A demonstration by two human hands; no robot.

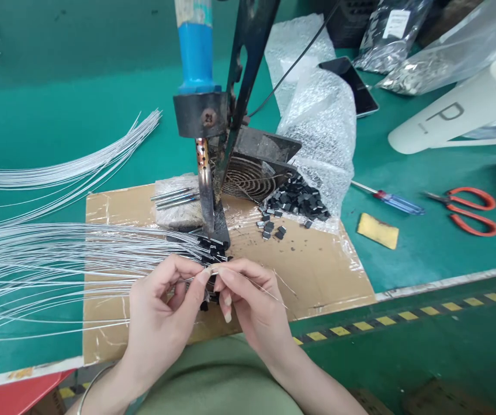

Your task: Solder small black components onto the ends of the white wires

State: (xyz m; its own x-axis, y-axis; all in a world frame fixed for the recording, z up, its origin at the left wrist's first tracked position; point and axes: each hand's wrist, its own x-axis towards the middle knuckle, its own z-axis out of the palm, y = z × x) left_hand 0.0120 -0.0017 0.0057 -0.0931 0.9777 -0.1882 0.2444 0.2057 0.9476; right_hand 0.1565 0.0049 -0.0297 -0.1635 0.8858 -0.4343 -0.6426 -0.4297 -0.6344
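Observation:
Both hands meet fingertip to fingertip over the front of the cardboard sheet (317, 276). My left hand (165, 311) is closed in a pinch on a thin wire. My right hand (256, 300) pinches beside it, and a fine strand (269, 293) runs out from its fingers to the right. Whatever lies between the fingertips is too small to make out. Just beyond them, small black connectors (213, 249) sit at the ends of many white wires (113, 248). Above these a blue-handled soldering iron (196, 57) points down, held in a black stand (248, 52).
Behind the iron is a round fan grille (248, 178). Loose black parts (302, 199) lie on bubble wrap (326, 127). To the right are a yellow sponge (378, 230), a screwdriver (397, 202), orange-handled scissors (473, 210), a phone (354, 86) and a white cup (451, 112). More wires (70, 158) lie left.

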